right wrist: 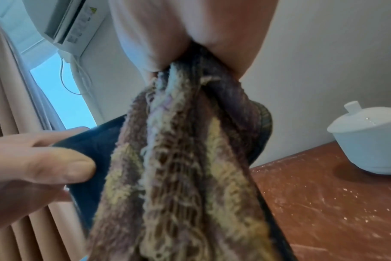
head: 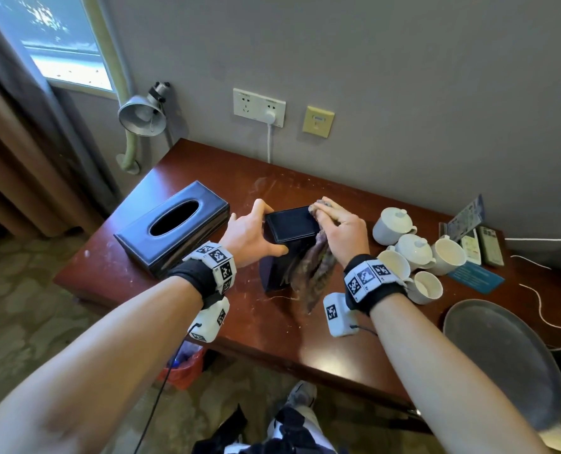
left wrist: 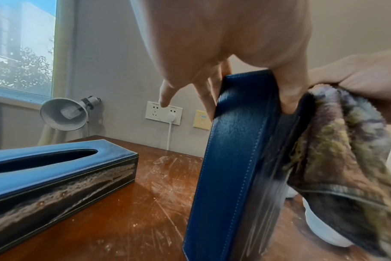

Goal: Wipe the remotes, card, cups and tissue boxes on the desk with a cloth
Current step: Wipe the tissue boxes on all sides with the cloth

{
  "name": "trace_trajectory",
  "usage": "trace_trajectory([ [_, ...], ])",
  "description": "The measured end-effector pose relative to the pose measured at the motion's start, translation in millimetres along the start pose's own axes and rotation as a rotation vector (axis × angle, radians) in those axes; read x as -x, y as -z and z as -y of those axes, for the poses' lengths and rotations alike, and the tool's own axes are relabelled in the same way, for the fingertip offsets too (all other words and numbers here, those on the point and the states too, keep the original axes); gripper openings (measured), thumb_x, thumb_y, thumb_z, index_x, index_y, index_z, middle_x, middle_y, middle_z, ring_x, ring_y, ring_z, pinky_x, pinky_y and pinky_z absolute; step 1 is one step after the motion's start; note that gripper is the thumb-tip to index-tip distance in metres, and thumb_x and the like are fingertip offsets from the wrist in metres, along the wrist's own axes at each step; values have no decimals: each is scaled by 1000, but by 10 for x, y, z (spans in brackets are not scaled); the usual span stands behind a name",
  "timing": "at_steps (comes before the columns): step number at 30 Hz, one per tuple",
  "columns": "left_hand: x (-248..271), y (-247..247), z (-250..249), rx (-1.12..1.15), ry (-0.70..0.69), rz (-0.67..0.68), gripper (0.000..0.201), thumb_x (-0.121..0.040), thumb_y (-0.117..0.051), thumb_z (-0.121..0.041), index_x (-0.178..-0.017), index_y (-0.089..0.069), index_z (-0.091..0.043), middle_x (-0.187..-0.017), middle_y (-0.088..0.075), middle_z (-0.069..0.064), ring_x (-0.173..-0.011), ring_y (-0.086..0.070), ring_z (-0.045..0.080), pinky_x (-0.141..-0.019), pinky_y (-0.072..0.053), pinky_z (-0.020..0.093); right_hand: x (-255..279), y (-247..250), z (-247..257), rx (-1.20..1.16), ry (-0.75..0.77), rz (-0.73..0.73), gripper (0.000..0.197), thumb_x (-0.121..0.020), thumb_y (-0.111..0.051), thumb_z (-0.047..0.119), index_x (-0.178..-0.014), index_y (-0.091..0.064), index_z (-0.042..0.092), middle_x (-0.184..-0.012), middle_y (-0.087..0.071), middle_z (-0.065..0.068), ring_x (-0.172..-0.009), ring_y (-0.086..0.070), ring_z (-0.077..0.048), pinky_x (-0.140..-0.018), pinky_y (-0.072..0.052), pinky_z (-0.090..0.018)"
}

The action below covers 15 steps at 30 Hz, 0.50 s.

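Gripping the upended box (head: pixel 290 224) at its top end, the left hand (head: pixel 249 235) has its thumb on the near face and fingers (left wrist: pixel 209 98) over the far side; the box stands on end on the desk (head: pixel 272 326), roughly upright. Right hand (head: pixel 341 231) clutches a brownish cloth (head: pixel 311 273), bunched under the palm and pressed to the box's right edge, with the loose end hanging down that side to the desk. In the right wrist view the cloth (right wrist: pixel 179 167) fills the middle, the dark box (right wrist: pixel 94 146) behind it.

Right of the hands stand white cups (head: pixel 426 286), some touching one another, two of them lidded (head: pixel 392 222). A grey tray (head: pixel 508 358) lies at the near right edge. Beyond the cups lie two remotes (head: pixel 490 245) side by side, a teal card (head: pixel 475 276) in front of them, and a leaflet (head: pixel 469 217) against the wall.

Left of the hands a second box (head: pixel 171 229) lies flat, slot up. Behind it a lamp (head: pixel 143 114) points down, and a socket (head: pixel 259 108) holds a white plug.
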<state>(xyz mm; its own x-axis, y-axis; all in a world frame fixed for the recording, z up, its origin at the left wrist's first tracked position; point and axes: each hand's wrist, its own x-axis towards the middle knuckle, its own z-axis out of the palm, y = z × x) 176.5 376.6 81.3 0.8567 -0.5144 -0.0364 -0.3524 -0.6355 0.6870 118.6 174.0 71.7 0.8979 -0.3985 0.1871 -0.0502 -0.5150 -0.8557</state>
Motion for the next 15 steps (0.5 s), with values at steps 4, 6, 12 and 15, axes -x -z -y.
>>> trace_trajectory([
  [4, 6, -4, -36, -34, 11, 21, 64, -75, -81, -44, -114, -33, -26, -101, -60, -12, -86, -55, 9, -116, -20, 54, 119, 33, -85, -139, -73, 32, 34, -93, -63, 37, -127, -63, 39, -143, -49, 19, -113, -57, -4, -102, -45, -22],
  [6, -7, -1, -62, -72, 9, 38, 65, -76, -78, -46, -121, -35, -26, -108, -59, -11, -99, -59, 16, -116, -15, 56, 209, 103, -125, -162, -67, 17, 38, -97, -59, 31, -136, -57, 31, -143, -49, 18, -128, -46, 4, -108, -34, -15],
  [12, -98, -78, -374, -430, -21, 85, 83, -82, -64, -57, -150, -29, -24, -139, -47, 4, -133, -38, 26, -115, -16, 62, 394, 315, -346, -157, -246, -99, 38, -101, -48, 35, -135, -58, 22, -133, -61, 7, -125, -53, -8, -112, -39, -36],
  [15, -202, -153, -614, -558, -62, 110, 83, -84, -61, -60, -149, -31, -20, -146, -42, 6, -134, -35, 28, -107, -26, 56, 468, 393, -422, -156, -295, -97, 36, -101, -49, 33, -133, -60, 23, -135, -60, 6, -126, -53, -10, -112, -40, -39],
])
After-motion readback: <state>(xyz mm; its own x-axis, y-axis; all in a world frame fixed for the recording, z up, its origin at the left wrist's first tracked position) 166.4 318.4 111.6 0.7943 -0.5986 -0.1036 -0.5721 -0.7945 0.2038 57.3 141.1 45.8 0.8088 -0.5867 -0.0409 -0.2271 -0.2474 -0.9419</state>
